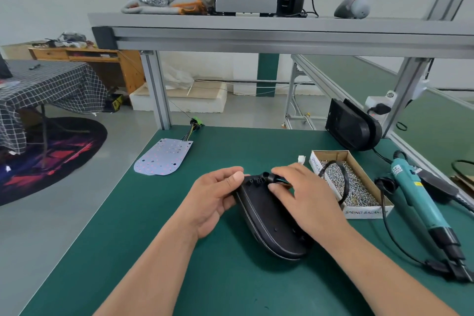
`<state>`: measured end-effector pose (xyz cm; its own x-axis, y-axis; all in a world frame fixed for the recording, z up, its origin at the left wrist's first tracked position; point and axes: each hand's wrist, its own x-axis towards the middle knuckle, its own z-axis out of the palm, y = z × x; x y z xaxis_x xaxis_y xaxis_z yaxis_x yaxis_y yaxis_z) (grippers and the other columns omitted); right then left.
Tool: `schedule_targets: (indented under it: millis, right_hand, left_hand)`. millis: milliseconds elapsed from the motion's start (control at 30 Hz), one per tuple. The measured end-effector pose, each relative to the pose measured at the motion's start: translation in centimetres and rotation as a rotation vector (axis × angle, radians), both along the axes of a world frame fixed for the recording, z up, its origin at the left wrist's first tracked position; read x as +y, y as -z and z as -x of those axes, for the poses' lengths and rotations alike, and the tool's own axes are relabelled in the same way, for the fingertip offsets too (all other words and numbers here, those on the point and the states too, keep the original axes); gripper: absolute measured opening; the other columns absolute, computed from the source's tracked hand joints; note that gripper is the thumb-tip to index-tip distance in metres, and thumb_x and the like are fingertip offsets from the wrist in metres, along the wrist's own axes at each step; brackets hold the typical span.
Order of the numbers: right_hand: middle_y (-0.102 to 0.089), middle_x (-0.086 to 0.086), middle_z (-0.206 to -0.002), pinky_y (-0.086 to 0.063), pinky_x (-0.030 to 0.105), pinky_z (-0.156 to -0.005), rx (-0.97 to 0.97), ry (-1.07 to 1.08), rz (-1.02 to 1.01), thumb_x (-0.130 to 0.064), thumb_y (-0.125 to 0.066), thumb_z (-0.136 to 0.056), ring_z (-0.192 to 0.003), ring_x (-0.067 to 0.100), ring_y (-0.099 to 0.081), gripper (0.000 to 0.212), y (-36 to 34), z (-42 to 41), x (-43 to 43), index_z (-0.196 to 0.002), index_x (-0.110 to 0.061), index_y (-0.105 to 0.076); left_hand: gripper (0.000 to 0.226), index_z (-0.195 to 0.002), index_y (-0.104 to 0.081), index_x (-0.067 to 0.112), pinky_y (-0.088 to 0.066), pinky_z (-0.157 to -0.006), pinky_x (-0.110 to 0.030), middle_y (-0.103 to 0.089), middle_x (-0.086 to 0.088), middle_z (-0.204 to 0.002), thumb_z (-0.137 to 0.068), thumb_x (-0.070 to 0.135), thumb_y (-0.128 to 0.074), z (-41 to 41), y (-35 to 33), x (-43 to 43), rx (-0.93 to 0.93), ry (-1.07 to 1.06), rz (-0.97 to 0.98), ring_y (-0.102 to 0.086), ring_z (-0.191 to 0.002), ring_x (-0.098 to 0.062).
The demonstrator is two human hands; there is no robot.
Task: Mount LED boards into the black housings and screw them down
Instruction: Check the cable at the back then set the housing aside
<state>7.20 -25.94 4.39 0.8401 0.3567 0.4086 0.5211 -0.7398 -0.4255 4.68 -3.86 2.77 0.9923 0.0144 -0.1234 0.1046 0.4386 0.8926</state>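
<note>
Both forearms reach in from the near edge of the green bench mat (154, 251) and meet over a black housing (272, 228) lying near the middle of it. The left hand (215, 200) comes from the lower left with its back up, its fingers curled round the housing's far left edge and the thumb pressed on top there, so it has hold of that end. The right hand (305, 195) lies across the housing's far right side, fingers loosely bent, its tips pinching a black cable (341, 177) where it leaves a collar on the housing's far end; the cable arcs up over an open cardboard box of screws (356, 182) just beside that hand. The housing lies back side up, its long axis running from the far end under the fingers to a rounded end nearest the camera, tilted slightly to the right. An LED board (164, 156) lies flat at the far left of the mat, well apart. A teal electric screwdriver (420, 197) lies to the right of the box, and a second black housing (354, 126) leans at the far right corner
</note>
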Motion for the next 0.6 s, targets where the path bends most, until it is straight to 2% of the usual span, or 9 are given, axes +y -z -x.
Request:
schedule_targets:
  millis: [67, 167, 233, 333, 400, 467, 533, 600]
  right_hand:
    - [-0.067, -0.012, -0.113, -0.041, 0.017, -0.094, 0.063, -0.001, -0.176, -0.031, -0.073, -0.098, -0.107, 0.005, -0.061, 0.031, 0.2, -0.4, -0.2, -0.128, -0.023, -0.073]
    - [-0.07, -0.019, -0.111, -0.034, 0.001, -0.091, 0.083, 0.01, -0.324, -0.025, -0.077, -0.095, -0.109, -0.012, -0.058, 0.029, 0.3, -0.5, -0.1, -0.124, -0.025, -0.076]
    - [-0.072, -0.025, -0.109, -0.038, 0.003, -0.092, 0.12, 0.031, -0.425, -0.024, -0.079, -0.093, -0.107, -0.017, -0.06, 0.028, 0.5, -0.5, 0.0, -0.12, -0.032, -0.075]
    - [-0.076, -0.024, -0.104, -0.051, 0.024, -0.093, 0.187, 0.054, -0.53, -0.022, -0.078, -0.093, -0.102, -0.002, -0.07, 0.021, 0.4, -0.9, 0.0, -0.111, -0.033, -0.074]
    - [-0.077, -0.02, -0.101, -0.053, 0.029, -0.092, 0.208, 0.048, -0.549, -0.02, -0.076, -0.094, -0.096, 0.002, -0.072, 0.02, 0.4, -1.0, 0.1, -0.11, -0.032, -0.075]
    - [-0.077, -0.02, -0.093, -0.051, 0.023, -0.085, 0.211, 0.035, -0.559, -0.021, -0.075, -0.095, -0.088, 0.002, -0.073, 0.017, 0.4, -1.0, 0.3, -0.108, -0.033, -0.075]
    - [-0.076, -0.019, -0.088, -0.047, 0.015, -0.08, 0.2, 0.021, -0.55, -0.023, -0.074, -0.096, -0.086, 0.003, -0.072, 0.014, 0.5, -0.9, 0.5, -0.106, -0.033, -0.076]
    - [-0.076, -0.019, -0.089, -0.045, 0.01, -0.077, 0.207, 0.003, -0.545, -0.023, -0.072, -0.097, -0.085, 0.004, -0.071, 0.012, 0.6, -0.8, 0.6, -0.105, -0.031, -0.076]
  left_hand:
    - [0.054, -0.132, -0.066, -0.001, -0.063, -0.084, -0.029, -0.077, -0.015, -0.121, -0.084, 0.024, -0.076, 0.1, 0.2, -0.8, -0.008, 0.005, 0.075, -0.076, -0.1, -0.02]
    - [0.053, -0.132, -0.069, 0.005, -0.057, -0.105, -0.045, -0.073, -0.017, -0.131, -0.09, 0.039, -0.071, 0.3, 0.2, -2.3, -0.007, 0.014, 0.177, -0.072, -0.117, -0.028]
    - [0.063, -0.144, -0.06, 0.017, -0.05, -0.111, -0.049, -0.071, -0.012, -0.138, -0.093, 0.055, -0.06, 0.4, 0.1, -3.2, 0.009, 0.042, 0.192, -0.068, -0.128, -0.027]
    - [0.063, -0.152, -0.045, 0.044, -0.049, -0.113, -0.049, -0.066, -0.003, -0.146, -0.095, 0.07, -0.044, 0.7, 0.0, -4.4, -0.015, 0.135, 0.22, -0.063, -0.135, -0.024]
    - [0.057, -0.15, -0.045, 0.056, -0.053, -0.11, -0.047, -0.066, 0.001, -0.146, -0.096, 0.074, -0.041, 0.9, 0.0, -5.2, -0.022, 0.136, 0.23, -0.062, -0.136, -0.023]
    - [0.043, -0.133, -0.062, 0.064, -0.056, -0.107, -0.042, -0.07, 0.006, -0.14, -0.098, 0.076, -0.04, 1.3, -0.3, -5.8, -0.01, 0.176, 0.241, -0.065, -0.133, -0.018]
    - [0.037, -0.116, -0.072, 0.063, -0.058, -0.105, -0.041, -0.075, 0.007, -0.131, -0.099, 0.077, -0.043, 1.5, -0.6, -5.9, 0.002, 0.201, 0.251, -0.069, -0.126, -0.016]
    - [0.041, -0.113, -0.076, 0.059, -0.056, -0.108, -0.047, -0.077, 0.006, -0.124, -0.094, 0.082, -0.047, 1.5, -0.3, -5.7, -0.013, 0.187, 0.209, -0.071, -0.12, -0.017]
